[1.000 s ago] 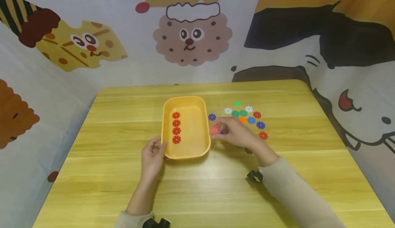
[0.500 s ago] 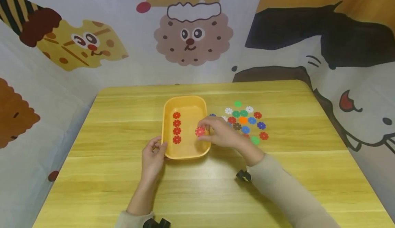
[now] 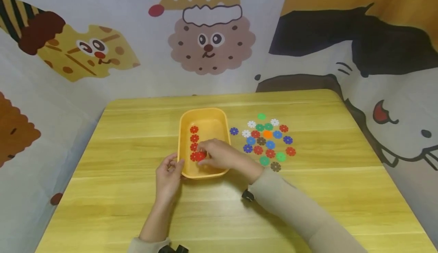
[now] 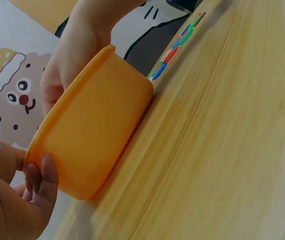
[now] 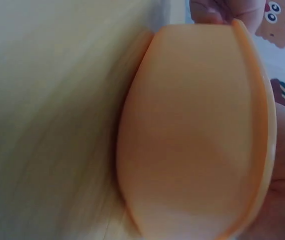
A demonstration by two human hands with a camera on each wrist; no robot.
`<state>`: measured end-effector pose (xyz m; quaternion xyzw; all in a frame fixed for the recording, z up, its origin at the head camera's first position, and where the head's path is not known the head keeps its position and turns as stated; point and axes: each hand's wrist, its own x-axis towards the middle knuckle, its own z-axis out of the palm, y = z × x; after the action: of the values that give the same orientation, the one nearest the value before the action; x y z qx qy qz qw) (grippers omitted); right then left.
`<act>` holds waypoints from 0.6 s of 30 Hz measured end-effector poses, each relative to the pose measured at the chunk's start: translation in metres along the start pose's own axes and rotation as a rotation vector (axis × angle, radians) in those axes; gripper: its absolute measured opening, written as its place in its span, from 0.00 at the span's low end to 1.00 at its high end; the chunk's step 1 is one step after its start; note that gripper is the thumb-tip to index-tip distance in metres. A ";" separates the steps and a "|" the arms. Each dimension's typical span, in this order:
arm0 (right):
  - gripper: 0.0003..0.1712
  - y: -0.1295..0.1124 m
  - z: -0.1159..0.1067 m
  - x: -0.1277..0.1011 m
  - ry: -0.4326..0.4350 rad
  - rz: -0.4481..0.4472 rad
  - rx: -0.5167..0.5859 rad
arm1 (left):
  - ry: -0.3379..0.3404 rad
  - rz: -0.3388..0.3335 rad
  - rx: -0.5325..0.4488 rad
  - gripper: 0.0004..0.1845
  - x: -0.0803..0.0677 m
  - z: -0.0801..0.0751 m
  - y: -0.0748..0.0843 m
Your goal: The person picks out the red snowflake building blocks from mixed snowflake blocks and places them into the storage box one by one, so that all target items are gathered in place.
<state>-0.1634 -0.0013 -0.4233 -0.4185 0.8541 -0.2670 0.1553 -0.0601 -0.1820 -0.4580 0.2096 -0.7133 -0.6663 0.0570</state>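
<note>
An orange-yellow tray (image 3: 221, 120) stands on the wooden table (image 3: 137, 192). A column of red flower-shaped discs (image 3: 194, 138) lies inside it. My right hand (image 3: 219, 156) reaches into the tray and pinches a red disc (image 3: 200, 155) at the near end of the column. At the tray's near left corner my left hand (image 3: 168, 177) grips the rim; the left wrist view shows its fingers (image 4: 42, 180) against the tray wall (image 4: 97, 125). The right wrist view is filled by the tray's outer wall (image 5: 192, 135).
To the right of the tray lies a cluster of several coloured flower discs (image 3: 267, 140), with one blue disc (image 3: 234, 131) apart near the tray. Cartoon-printed cloth walls (image 3: 212, 36) close in the table at the back and sides.
My right hand carried a red disc leftward from the cluster, over the tray's right rim, down to the near end of the red column. The left hand stayed on the tray.
</note>
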 end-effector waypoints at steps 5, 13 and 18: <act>0.21 -0.001 0.011 0.009 -0.047 0.019 -0.066 | -0.010 -0.005 -0.019 0.18 0.001 0.000 -0.001; 0.14 0.000 0.021 0.017 -0.158 -0.039 -0.104 | -0.019 0.011 -0.011 0.18 0.001 -0.001 0.000; 0.15 -0.001 0.026 0.021 -0.185 -0.053 -0.133 | -0.020 0.016 -0.018 0.18 0.000 -0.002 0.000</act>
<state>-0.1624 -0.0267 -0.4443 -0.4733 0.8405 -0.1739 0.1983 -0.0593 -0.1834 -0.4573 0.1969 -0.7094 -0.6743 0.0572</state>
